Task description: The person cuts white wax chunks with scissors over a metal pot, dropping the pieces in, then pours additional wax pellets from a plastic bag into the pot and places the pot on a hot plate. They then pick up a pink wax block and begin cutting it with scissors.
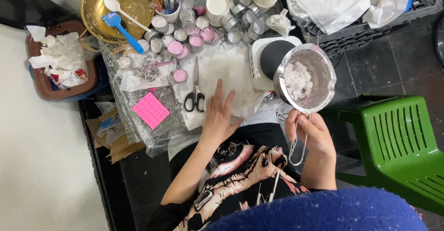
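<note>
While the left hand [218, 115] is lying flat and open-fingered on crinkled white paper [231, 76], wax flakes are sitting in a pot.
Black-handled scissors [195, 92] are lying at its ten o'clock; at three o'clock, the right hand [309, 134] is pinching the wire handle [298, 143] of the round steel pot [305, 77].

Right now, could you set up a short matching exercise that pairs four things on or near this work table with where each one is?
Things:
1. metal pitcher
2. scissors
3. blue spatula
4. pink sticky note

Places:
A. resting in the gold bowl
B. held by its wire handle in the right hand
C. flat on the table's near left part
D. on the white paper just left of the left hand

Pairs: 1-B, 2-D, 3-A, 4-C
</note>
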